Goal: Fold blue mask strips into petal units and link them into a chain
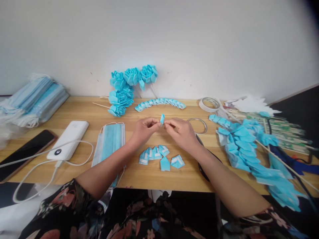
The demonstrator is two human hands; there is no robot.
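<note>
A small folded blue piece of mask fabric (162, 119) stands upright between my two hands, above the middle of the table. My left hand (148, 127) pinches its lower left side. From the right, my right hand (181, 131) grips the same piece with thumb and finger. Below the hands lie several folded blue petals (164, 164) with white strips on them. Behind the hands, a curved row of folded petals (159, 103) rests on the wood. Blue fabric flowers (132, 77) on thin sticks are grouped against the wall.
Left are stacked face masks (35, 98), a phone (27, 152), a white power bank (68, 139) with a cable, and loose masks (111, 139). Right are tape rolls (208, 105), a heap of blue fabric pieces (241, 146), a stick and dark cables. The wooden table (94, 116) meets the wall.
</note>
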